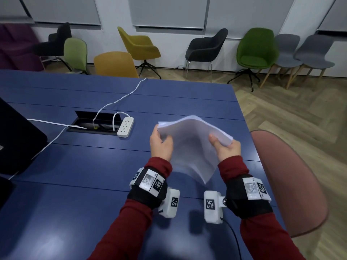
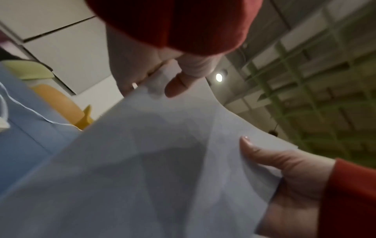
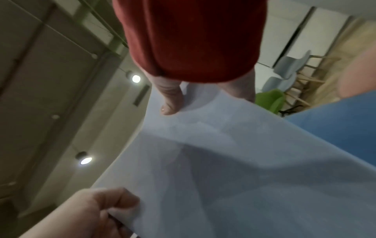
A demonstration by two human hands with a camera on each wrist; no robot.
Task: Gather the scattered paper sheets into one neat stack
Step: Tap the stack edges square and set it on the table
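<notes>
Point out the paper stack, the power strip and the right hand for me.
paper stack [image 1: 189,147], head view, middle of the top sheet
power strip [image 1: 125,127], head view, its socket face
right hand [image 1: 226,149], head view, back of the hand

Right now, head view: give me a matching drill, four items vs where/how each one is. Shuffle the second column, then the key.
Column one:
1. paper stack
2. power strip
3. left hand
4. pink chair

Column two:
A. lies on the blue table beside the open cable hatch
B. stands at the table's right edge
C. held above the table, sagging in the middle
D. grips the sheets at their left edge

Pairs: 1-C, 2-A, 3-D, 4-B. The right hand pinches the opposite edge of the stack.
</notes>
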